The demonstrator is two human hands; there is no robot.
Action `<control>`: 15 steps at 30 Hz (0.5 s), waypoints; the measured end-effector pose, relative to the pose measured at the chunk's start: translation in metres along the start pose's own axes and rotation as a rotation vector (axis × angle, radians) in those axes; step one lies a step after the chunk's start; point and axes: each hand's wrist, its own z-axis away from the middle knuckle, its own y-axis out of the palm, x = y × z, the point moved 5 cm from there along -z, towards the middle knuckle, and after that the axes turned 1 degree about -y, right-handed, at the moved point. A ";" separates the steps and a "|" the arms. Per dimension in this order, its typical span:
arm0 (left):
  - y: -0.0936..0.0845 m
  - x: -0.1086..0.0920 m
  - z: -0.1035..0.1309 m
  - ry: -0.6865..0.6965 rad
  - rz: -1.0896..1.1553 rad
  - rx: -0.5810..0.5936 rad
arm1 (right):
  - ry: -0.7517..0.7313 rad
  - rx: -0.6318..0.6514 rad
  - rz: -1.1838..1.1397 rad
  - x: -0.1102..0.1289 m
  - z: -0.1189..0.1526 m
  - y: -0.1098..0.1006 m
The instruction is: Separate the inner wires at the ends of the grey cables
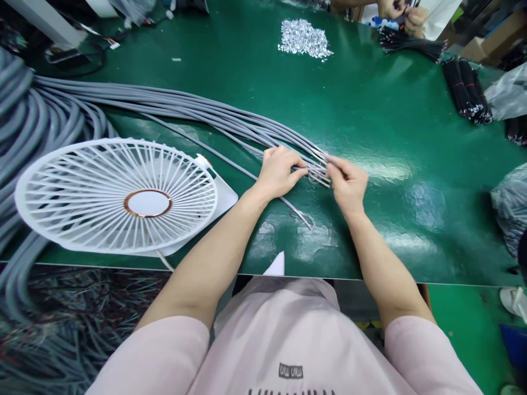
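A bundle of long grey cables (197, 104) runs from the left across the green table, its stripped ends showing pale inner wires. My left hand (280, 173) is closed on a cable near these ends, thumb and forefinger pinching. Just to the right, my right hand (349, 184) pinches the stripped wire tip of a cable; the exact tip is hidden by the fingers. One separate cable (234, 162) passes under my left wrist, and its stripped end with loose fine strands lies on the table close to me.
A white fan (115, 197) stands at the left beside my left forearm. Coiled grey cable (24, 104) fills the far left. Small silvery pieces (304, 38) are heaped at the back. Black wire bundles (465, 90) lie at right, near another person's hands (405, 16).
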 end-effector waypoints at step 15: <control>-0.010 -0.003 0.001 0.009 -0.012 -0.028 | -0.189 0.327 0.393 0.015 0.002 -0.013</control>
